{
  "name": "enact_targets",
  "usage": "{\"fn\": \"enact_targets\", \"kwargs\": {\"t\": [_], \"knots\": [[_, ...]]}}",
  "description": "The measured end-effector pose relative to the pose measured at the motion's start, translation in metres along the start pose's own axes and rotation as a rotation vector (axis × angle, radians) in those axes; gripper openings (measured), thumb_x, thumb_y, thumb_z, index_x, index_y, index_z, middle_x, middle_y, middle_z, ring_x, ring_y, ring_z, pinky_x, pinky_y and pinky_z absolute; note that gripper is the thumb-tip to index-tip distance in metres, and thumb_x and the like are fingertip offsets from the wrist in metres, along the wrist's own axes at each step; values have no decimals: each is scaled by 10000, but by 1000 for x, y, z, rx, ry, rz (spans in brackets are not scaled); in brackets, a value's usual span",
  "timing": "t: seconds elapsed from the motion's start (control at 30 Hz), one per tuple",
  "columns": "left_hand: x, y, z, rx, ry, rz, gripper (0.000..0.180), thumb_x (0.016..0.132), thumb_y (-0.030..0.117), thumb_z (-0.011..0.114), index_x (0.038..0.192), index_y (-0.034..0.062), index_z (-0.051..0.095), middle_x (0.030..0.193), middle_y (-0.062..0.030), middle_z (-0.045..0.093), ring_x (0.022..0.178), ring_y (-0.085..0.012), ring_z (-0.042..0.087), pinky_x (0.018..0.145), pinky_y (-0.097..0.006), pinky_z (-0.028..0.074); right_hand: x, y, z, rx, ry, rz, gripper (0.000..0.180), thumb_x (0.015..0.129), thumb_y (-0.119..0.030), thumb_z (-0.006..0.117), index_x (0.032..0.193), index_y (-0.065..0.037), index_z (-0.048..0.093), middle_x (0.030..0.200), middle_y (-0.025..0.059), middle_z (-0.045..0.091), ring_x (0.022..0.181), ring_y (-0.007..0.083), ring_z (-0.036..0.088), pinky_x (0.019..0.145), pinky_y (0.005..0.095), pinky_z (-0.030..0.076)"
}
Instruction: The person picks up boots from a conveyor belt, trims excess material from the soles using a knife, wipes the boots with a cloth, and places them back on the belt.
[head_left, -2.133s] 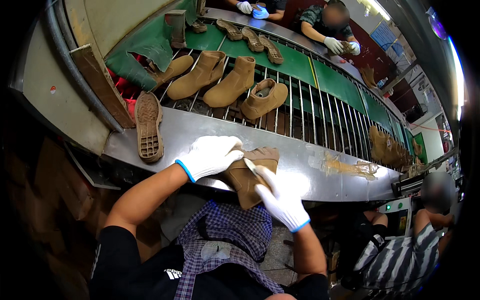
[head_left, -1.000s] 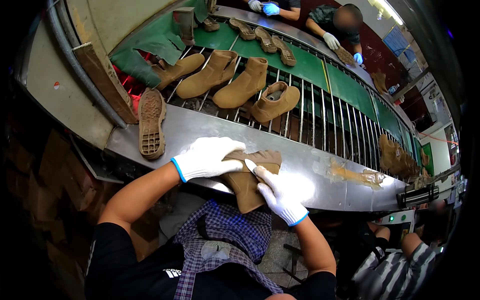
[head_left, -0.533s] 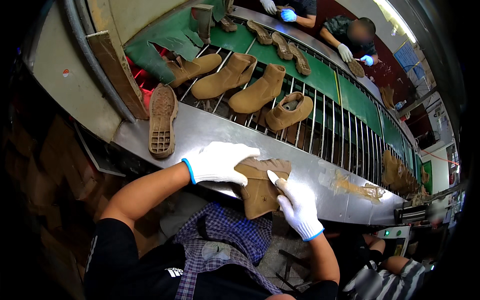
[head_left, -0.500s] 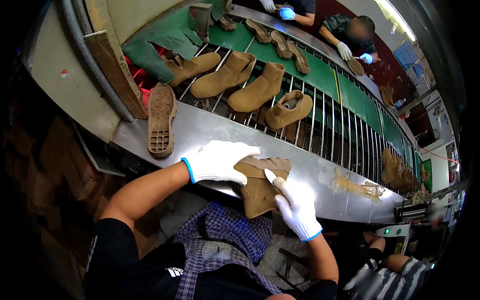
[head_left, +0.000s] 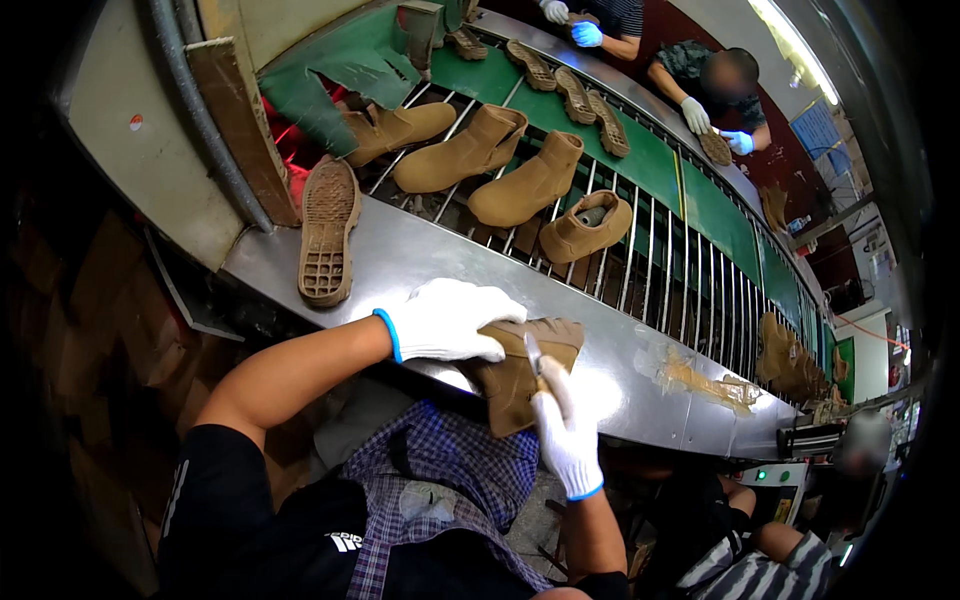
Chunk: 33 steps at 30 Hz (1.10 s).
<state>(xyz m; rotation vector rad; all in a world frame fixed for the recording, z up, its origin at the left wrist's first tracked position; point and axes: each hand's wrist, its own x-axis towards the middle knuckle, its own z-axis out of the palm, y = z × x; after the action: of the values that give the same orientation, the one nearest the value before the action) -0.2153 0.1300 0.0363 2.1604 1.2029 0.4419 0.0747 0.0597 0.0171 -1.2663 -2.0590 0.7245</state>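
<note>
A tan boot (head_left: 508, 398) without a visible sole is held over the metal ledge's near edge. My left hand (head_left: 452, 318), in a white knit glove with a blue cuff, grips it from the left, thumb across the upper. In my right hand (head_left: 570, 430), gloved alike, is a small knife-like tool (head_left: 533, 350) with a pale pointed blade. Its blade lies against the boot's side, near the top edge. To the left, a brown sole (head_left: 328, 235) rests on the ledge, its gridded heel toward me.
The metal ledge (head_left: 640, 375) borders a conveyor of metal rods (head_left: 640, 250). Several tan boots (head_left: 525, 185) stand on the rods, with more boots (head_left: 785, 350) farther right. Soles (head_left: 575, 95) lie on the green belt beyond. Two gloved co-workers (head_left: 690, 90) work across the line; another person (head_left: 770, 545) sits lower right.
My right hand has shifted down and left, bringing more of the blade and handle into sight. The boot remains in my left hand, and the whole view has shifted slightly.
</note>
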Motion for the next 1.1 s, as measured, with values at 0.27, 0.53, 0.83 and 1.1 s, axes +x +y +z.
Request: {"fn": "enact_targets", "kwargs": {"t": [0.27,0.53,0.83,1.1], "knots": [[-30,-9,-7,-48,149,-59,881,879,414,853,1626,99,509,1554,-204,626,1397,-427,630,1192,-480,504,32,-24,-28,-242,-258,-76,452,1074,-189,679,1508,-65,643,1297,247,757,1139,414,764,990,447,606],[-43,-5,32,127,436,-48,822,872,385,878,1551,39,570,1465,-226,682,1284,-412,710,1086,-472,586,23,-81,51,-527,-52,-50,575,1026,-217,697,1543,2,578,716,134,684,536,338,695,562,440,603],[-29,-3,31,195,381,-169,901,898,436,894,1602,30,505,1486,-268,651,1285,-453,700,1069,-475,592,16,-53,18,-5,-233,-148,538,1043,-193,692,1562,-113,577,1355,190,723,1216,393,734,971,454,619],[-1,22,-16,250,108,-62,929,851,442,918,1593,58,513,1606,-233,570,1445,-424,596,1193,-475,508,-1,36,-33,77,0,118,516,1065,-209,653,1528,5,580,1433,264,701,1331,398,689,1145,472,534]]}}
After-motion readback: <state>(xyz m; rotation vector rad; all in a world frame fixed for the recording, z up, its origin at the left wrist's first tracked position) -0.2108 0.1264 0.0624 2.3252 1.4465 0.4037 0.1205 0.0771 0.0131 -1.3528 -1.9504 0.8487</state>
